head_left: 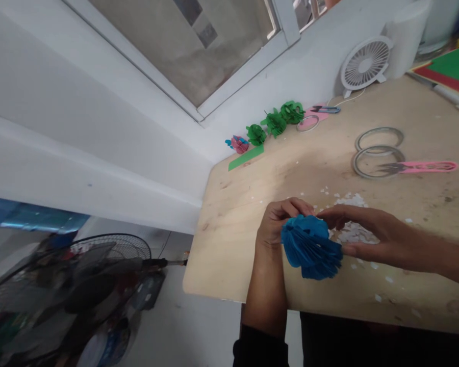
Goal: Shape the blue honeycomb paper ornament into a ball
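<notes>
A blue pleated paper flower (pixel 309 250) is held up over the table between my two hands. My left hand (pixel 277 221) is closed on its left and back side, with some of the fingertips hidden behind the paper. My right hand (pixel 375 237) holds the right side, thumb at the lower edge and fingers at the upper edge. Under and beyond my right hand lies a pile of small white paper scraps (pixel 354 232). Farther off, pink-handled thread snips (pixel 428 167) rest across two rings of tape (pixel 380 140).
Along the wall stand green paper flowers (pixel 274 123) and a pink-and-blue one (pixel 239 144), near a green paper strip (pixel 246 158). Blue snips (pixel 325 109), a small white fan (pixel 365 66) and coloured sheets (pixel 453 69) are at the back. Left of the wooden table (pixel 222 244) is a floor fan (pixel 110 255).
</notes>
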`<action>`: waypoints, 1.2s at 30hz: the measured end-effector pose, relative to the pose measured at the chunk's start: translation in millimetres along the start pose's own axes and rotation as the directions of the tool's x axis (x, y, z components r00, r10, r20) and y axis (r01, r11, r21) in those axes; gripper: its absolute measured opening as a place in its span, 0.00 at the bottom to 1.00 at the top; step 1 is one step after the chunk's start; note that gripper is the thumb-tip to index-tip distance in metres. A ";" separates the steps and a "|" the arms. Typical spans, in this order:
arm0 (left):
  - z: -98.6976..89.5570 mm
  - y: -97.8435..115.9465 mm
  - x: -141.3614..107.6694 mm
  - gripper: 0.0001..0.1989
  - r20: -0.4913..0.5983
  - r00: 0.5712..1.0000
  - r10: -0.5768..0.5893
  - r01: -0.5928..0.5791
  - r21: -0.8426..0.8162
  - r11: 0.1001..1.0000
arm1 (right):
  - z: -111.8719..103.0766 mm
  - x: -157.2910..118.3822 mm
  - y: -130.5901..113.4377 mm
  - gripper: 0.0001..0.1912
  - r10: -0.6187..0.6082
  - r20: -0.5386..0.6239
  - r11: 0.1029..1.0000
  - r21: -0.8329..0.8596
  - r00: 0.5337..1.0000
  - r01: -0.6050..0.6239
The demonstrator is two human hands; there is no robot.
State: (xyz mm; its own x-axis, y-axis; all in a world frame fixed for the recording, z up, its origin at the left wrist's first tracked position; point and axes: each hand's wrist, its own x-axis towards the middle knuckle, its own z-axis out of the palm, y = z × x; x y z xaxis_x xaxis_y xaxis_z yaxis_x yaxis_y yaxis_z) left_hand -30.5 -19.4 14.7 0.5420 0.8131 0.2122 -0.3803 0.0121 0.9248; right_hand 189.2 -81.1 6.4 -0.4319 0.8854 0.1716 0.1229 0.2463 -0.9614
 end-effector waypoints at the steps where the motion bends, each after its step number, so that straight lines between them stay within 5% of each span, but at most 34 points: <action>1: -0.1 -0.1 -0.2 0.20 -0.002 1.000 -0.001 0.001 0.007 1.000 | 0.3 0.5 -0.6 0.26 0.006 -0.007 1.000 -0.008 1.000 -0.006; 26: -4.8 -5.8 2.0 0.26 -0.146 0.988 -0.058 0.068 0.066 0.995 | -2.3 2.9 -7.6 0.16 0.013 -0.064 0.997 0.071 0.998 -0.009; 36: -1.0 -12.0 3.7 0.24 -0.046 0.994 -0.102 0.103 0.038 0.994 | 1.6 5.4 -9.0 0.19 0.167 -0.050 0.967 0.205 0.985 -0.153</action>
State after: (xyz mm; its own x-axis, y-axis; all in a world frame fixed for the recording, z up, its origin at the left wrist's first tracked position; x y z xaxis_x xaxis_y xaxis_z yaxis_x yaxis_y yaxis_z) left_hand -24.7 -16.0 4.1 0.5426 0.8337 0.1024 -0.2931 0.0737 0.9532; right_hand 184.3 -79.2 15.6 -0.3606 0.9325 0.0195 0.0016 0.0215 -0.9998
